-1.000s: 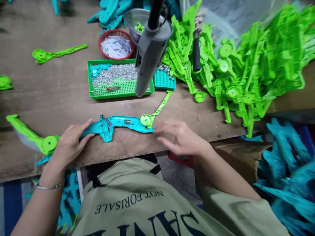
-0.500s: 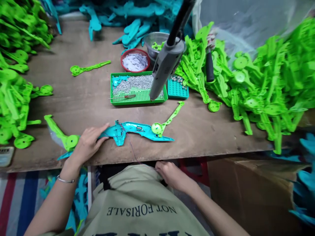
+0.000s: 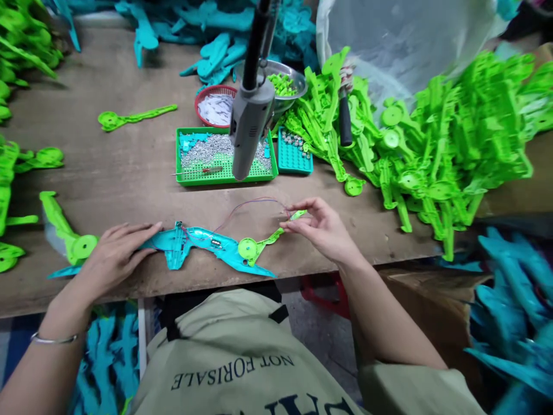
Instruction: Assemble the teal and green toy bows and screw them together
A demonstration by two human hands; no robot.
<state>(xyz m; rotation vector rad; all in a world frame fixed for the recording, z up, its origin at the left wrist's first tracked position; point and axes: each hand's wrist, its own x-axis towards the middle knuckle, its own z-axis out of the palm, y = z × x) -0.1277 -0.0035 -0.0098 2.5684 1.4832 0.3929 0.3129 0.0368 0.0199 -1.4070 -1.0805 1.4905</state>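
Observation:
A long blue plastic shell half [image 3: 175, 253] lies hollow side up along the table's front edge. My left hand [image 3: 114, 253] spans its left part, fingers and thumb gripping either side. A green leg piece with a round end [image 3: 247, 249] sits near the shell's right end, and another green leg piece [image 3: 84, 248] is at its left end. Thin red and blue wires [image 3: 259, 199] arc up from inside the shell. Their free end is pinched between the thumb and fingertips of my right hand [image 3: 324, 233], raised over the right green leg.
An electric screwdriver [image 3: 250, 127] hangs above a green tray [image 3: 184, 178] of screws holding a hand screwdriver. Behind are a red basket [image 3: 199, 112] and a metal bowl [image 3: 298, 95]. Green parts [image 3: 432, 150] are heaped at right, blue parts [image 3: 216, 17] at the back.
My right hand has risen from below the table edge to above the table, bringing the wires up into an arc. My left hand stays on the shell. The whole view has shifted.

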